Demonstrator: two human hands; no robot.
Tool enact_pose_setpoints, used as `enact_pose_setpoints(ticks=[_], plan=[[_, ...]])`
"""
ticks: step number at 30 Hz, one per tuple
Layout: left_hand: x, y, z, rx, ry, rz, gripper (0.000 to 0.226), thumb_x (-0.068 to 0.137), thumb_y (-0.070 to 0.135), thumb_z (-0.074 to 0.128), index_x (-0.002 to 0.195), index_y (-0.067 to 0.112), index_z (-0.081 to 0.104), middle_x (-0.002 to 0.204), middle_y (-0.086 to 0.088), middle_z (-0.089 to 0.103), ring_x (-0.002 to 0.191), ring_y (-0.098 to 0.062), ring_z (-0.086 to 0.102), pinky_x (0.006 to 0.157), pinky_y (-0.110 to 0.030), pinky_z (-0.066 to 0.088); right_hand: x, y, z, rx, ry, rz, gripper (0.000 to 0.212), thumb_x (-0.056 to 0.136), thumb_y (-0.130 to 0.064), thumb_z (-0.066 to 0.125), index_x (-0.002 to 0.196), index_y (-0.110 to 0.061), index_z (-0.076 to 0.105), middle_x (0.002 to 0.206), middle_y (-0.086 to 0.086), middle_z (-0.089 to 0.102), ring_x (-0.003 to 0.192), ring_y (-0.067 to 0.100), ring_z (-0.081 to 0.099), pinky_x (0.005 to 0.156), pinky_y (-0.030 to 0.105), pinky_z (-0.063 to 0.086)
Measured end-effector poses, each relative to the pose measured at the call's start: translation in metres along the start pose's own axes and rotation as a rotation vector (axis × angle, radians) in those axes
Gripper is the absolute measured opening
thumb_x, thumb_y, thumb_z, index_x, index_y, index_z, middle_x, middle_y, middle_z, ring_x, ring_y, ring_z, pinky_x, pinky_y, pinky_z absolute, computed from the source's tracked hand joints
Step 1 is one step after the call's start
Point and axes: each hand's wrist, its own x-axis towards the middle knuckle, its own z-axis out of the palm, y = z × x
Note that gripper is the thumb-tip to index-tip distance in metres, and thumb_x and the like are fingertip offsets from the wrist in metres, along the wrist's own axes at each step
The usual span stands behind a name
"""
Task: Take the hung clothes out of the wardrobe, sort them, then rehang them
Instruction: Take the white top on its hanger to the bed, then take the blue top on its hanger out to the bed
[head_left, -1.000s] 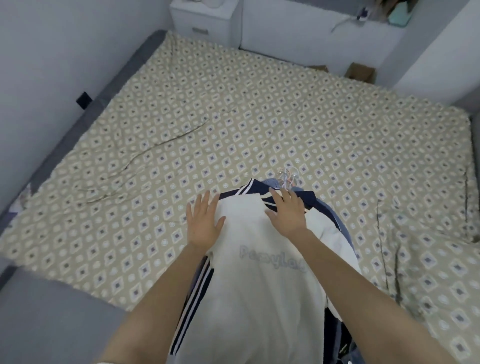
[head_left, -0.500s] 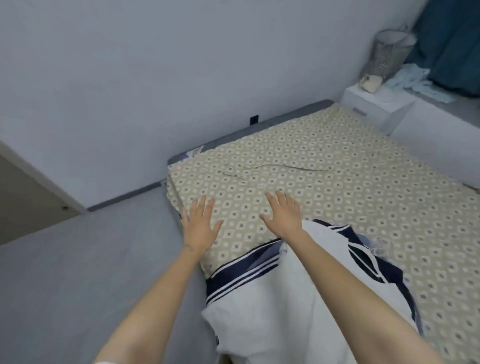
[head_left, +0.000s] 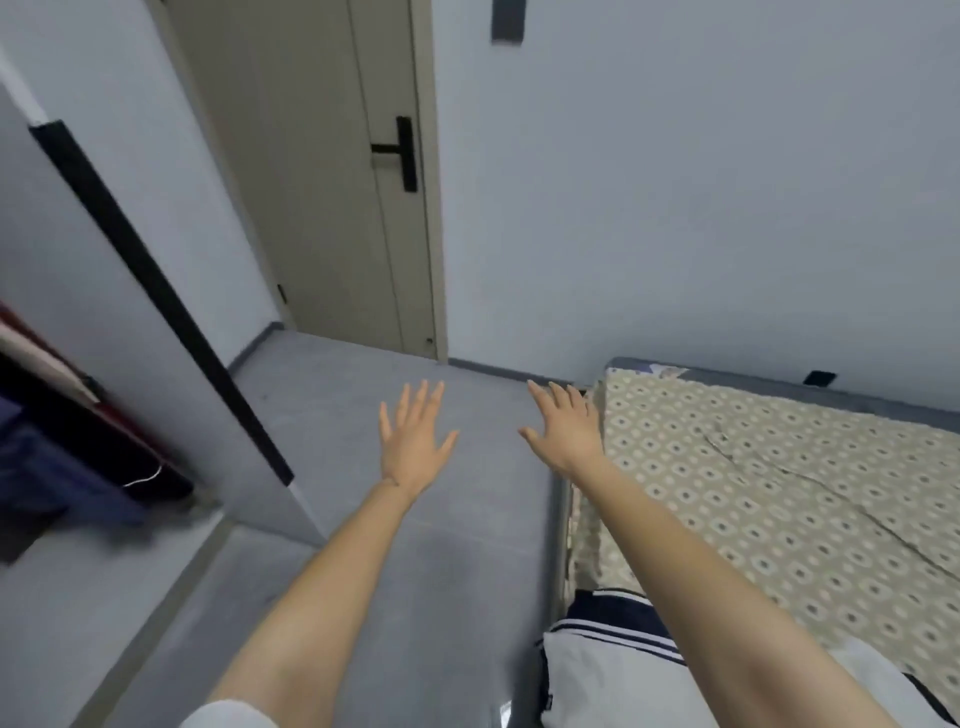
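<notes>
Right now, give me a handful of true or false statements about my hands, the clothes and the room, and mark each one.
1. The left hand and the right hand hold nothing, fingers spread. True.
2. The white garment with navy striped trim hangs from the right hand. False: it lies on the bed with the beige patterned cover, and no hand touches it.
3. The beige door with the black lever handle stands wide open. False: it is shut.
4. Inside the white wardrobe at the left hang dark clothes. True, though they are blurred.
</notes>
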Motion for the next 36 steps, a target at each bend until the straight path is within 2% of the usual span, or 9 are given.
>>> enact_pose_setpoints(ticks=[5,9,15,20,28,36], plan=[[-0.03,-0.108,-0.047,-0.053,0.097,-0.208,0.07,0.099,0.049,0.047,0.158,0.028,0.015,0.165,0.004,0.012,0.153,-0.02,0.0,0.122,-0.049,-0.002,0.021,-0.122,0.02,-0.014,-0.093,-0.217,0.07,0.099,-0.049,0.044,0.156,-0.028,0.011,0.16,0.007,0.019,0.147,0.03,0.017,0.115,0.047,0.026],[-0.063,-0.194,-0.084,-0.02,0.131,-0.345,0.071,0.099,0.048,0.049,0.157,0.028,0.016,0.165,0.003,0.014,0.153,-0.022,0.003,0.121,-0.049,-0.001,0.026,-0.223,0.038,-0.007,-0.171,-0.332,0.068,0.1,-0.048,0.044,0.156,-0.028,0.011,0.161,0.006,0.018,0.146,0.029,0.018,0.112,0.047,0.029],[-0.088,-0.307,-0.154,0.073,0.21,-0.451,0.072,0.099,0.049,0.047,0.158,0.028,0.012,0.166,0.003,0.011,0.153,-0.021,0.004,0.121,-0.051,0.001,0.047,-0.383,0.042,0.054,-0.128,-0.553,0.069,0.098,-0.046,0.047,0.156,-0.027,0.014,0.158,0.005,0.026,0.142,0.03,0.026,0.108,0.045,0.037],[-0.116,-0.387,-0.197,0.126,0.261,-0.584,0.073,0.099,0.05,0.047,0.158,0.028,0.011,0.166,0.003,0.011,0.153,-0.021,0.004,0.121,-0.051,0.001,0.054,-0.49,0.047,0.035,-0.082,-0.666,0.069,0.099,-0.043,0.048,0.156,-0.027,0.013,0.157,0.005,0.025,0.143,0.03,0.024,0.109,0.043,0.032],[-0.166,-0.487,-0.237,0.119,0.318,-0.787,0.071,0.099,0.048,0.048,0.158,0.025,0.016,0.165,0.0,0.015,0.153,-0.024,0.006,0.12,-0.056,0.008,0.072,-0.619,0.054,0.02,-0.041,-0.866,0.07,0.098,-0.046,0.048,0.156,-0.026,0.013,0.158,0.008,0.023,0.143,0.031,0.022,0.109,0.046,0.03],[-0.195,-0.564,-0.261,0.13,0.371,-0.997,0.072,0.099,0.048,0.048,0.158,0.028,0.013,0.165,0.001,0.013,0.153,-0.022,0.004,0.12,-0.053,-0.001,0.105,-0.728,0.081,0.007,-0.095,-1.037,0.074,0.098,-0.048,0.046,0.157,-0.029,0.006,0.162,0.008,0.013,0.148,0.03,0.012,0.116,0.048,0.024]])
